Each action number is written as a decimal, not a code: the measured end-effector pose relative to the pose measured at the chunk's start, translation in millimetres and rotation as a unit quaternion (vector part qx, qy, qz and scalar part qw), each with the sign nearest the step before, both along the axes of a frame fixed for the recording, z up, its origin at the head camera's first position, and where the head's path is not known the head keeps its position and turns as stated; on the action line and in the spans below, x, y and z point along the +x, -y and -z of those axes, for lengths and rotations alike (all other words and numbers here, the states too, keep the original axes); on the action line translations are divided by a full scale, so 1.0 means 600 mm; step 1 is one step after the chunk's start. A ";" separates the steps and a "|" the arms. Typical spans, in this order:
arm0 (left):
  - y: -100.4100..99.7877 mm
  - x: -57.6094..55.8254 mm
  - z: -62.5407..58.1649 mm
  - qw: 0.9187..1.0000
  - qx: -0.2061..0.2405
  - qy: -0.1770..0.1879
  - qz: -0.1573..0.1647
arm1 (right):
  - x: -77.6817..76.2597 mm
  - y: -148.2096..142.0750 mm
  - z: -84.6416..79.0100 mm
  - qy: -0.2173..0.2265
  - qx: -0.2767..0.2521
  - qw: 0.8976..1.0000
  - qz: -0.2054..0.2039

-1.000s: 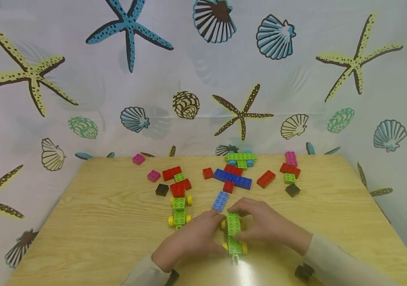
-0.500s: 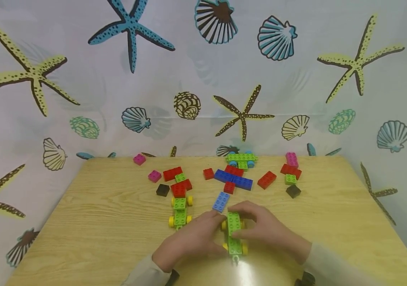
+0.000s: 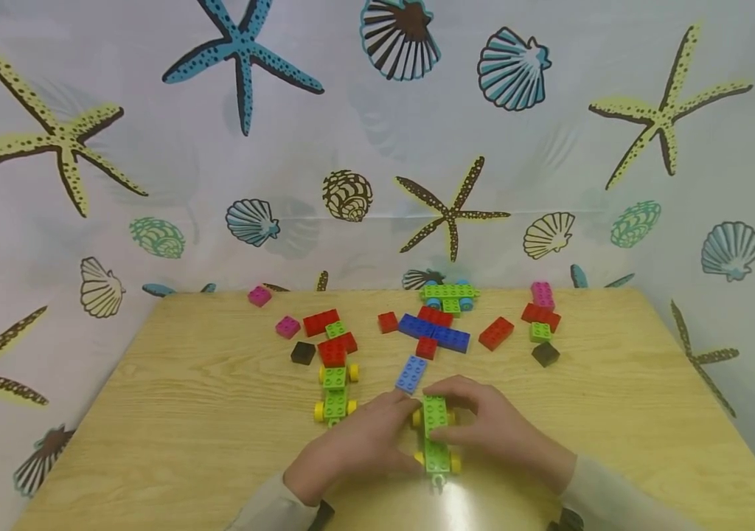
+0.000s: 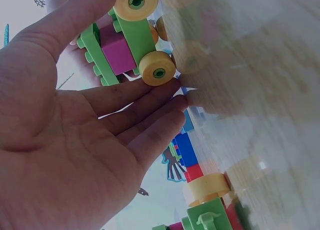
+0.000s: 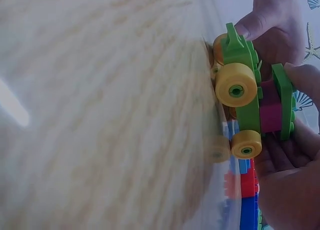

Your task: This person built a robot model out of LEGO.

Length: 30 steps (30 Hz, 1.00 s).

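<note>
A toy car (image 3: pixel 437 460) with a green base and yellow wheels stands on the table between both hands. A magenta brick (image 5: pixel 270 107) sits on the base, topped by a green plate (image 5: pixel 286 102). My right hand (image 3: pixel 493 420) grips this plate, thumb at its rear end and fingers at the front. Along the car's left side, my left hand (image 3: pixel 357 442) holds the wheels, with the thumb at the rear wheel (image 4: pixel 136 2) and fairly straight fingers by the front wheel (image 4: pixel 157 68).
Left of the hands stands a second green wheeled car (image 3: pixel 335 402) with yellow wheels. A light blue brick (image 3: pixel 411 374) lies just ahead. Farther back are dark blue bricks (image 3: pixel 452 338), several red bricks (image 3: pixel 496 333), black bricks (image 3: pixel 545 354) and a green car with blue wheels (image 3: pixel 449 293).
</note>
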<state>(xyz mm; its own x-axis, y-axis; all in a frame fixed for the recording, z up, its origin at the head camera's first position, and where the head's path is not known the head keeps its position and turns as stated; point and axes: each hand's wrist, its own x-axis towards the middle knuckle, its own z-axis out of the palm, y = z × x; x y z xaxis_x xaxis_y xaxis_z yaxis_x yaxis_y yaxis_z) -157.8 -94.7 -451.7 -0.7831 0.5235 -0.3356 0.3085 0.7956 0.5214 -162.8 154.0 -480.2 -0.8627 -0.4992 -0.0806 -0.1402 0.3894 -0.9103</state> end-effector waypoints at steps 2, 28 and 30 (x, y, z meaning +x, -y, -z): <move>-0.002 0.001 -0.001 1.000 -0.001 0.001 0.000 | 0.002 -0.001 -0.001 0.007 -0.002 1.000 0.002; 0.001 0.002 -0.003 1.000 0.009 -0.007 0.002 | -0.006 -0.018 -0.010 -0.030 0.022 0.999 -0.014; 0.001 0.003 -0.003 1.000 0.008 -0.011 0.003 | -0.012 -0.026 -0.016 -0.036 0.015 0.999 -0.011</move>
